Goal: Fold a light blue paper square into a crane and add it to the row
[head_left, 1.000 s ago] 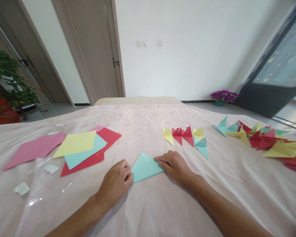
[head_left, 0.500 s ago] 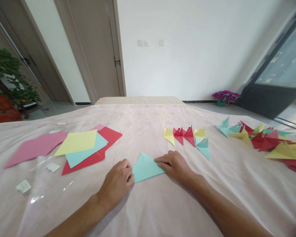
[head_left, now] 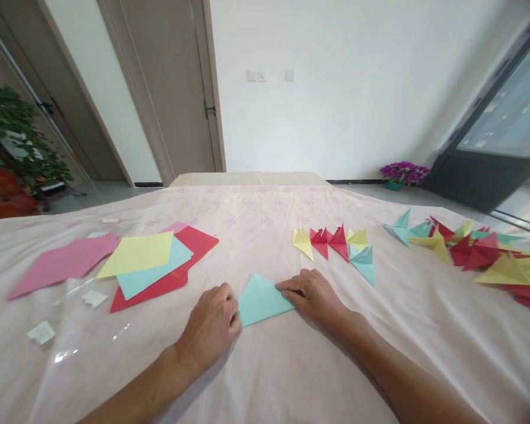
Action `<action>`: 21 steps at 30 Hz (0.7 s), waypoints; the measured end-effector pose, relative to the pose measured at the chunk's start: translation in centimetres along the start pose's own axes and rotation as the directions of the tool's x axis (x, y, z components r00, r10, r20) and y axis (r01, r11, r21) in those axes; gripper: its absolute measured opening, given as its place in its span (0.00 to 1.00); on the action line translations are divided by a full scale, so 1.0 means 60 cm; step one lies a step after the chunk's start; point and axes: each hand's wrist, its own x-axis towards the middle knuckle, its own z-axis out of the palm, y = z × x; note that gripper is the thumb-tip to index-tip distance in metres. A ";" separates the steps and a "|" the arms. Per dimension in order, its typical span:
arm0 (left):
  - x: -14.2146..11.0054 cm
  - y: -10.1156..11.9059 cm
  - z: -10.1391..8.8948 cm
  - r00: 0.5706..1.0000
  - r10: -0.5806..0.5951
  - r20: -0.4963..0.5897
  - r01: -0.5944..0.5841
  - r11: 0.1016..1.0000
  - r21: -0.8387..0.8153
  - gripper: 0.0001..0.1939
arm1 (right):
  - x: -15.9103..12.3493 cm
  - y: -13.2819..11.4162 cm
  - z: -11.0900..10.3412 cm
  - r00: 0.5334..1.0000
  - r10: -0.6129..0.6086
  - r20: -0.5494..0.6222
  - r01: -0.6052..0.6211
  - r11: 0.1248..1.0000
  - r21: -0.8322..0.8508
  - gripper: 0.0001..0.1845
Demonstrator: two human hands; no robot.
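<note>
A light blue paper folded into a triangle [head_left: 260, 300] lies flat on the pink cloth in front of me. My left hand [head_left: 212, 324] is curled, its fingertips pinching the triangle's lower left corner. My right hand [head_left: 313, 294] rests palm down on the right corner, fingers bent and pressed onto the paper. Both hands hold the sheet down against the cloth.
Flat coloured sheets [head_left: 150, 265] in yellow, blue, red and pink lie to the left, with small white scraps [head_left: 42, 333] and clear wrap. A row of folded paper pieces [head_left: 335, 244] sits beyond my right hand, a bigger pile [head_left: 481, 250] at far right. Pink tablecloth [head_left: 265, 377] covers the table.
Almost nothing: my left hand has crept slightly right along the triangle's lower edge. The right hand and paper stay put.
</note>
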 end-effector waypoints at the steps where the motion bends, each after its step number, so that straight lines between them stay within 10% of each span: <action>1: -0.001 -0.001 0.001 1.000 0.000 -0.006 0.000 1.000 0.015 0.10 | -0.001 0.000 0.000 1.000 0.000 -0.001 0.000 1.000 0.000 0.14; 5: -0.005 -0.001 -0.001 0.995 0.022 -0.097 -0.014 0.997 0.082 0.07 | -0.004 0.002 0.004 1.000 -0.007 -0.008 0.007 1.000 0.002 0.13; 9: -0.011 0.004 -0.001 0.949 0.263 -0.172 -0.236 0.959 0.159 0.24 | -0.006 0.003 0.005 1.000 -0.027 -0.007 0.026 0.999 -0.039 0.12; 14: -0.014 0.010 0.003 0.872 0.489 -0.005 -0.481 0.860 0.170 0.22 | -0.008 -0.008 -0.002 0.996 -0.081 -0.034 0.074 0.981 -0.179 0.09; 21: -0.018 0.026 0.001 0.888 0.448 0.103 -0.458 0.848 0.265 0.23 | -0.014 -0.037 0.002 0.996 -0.090 -0.011 0.080 0.928 -0.363 0.10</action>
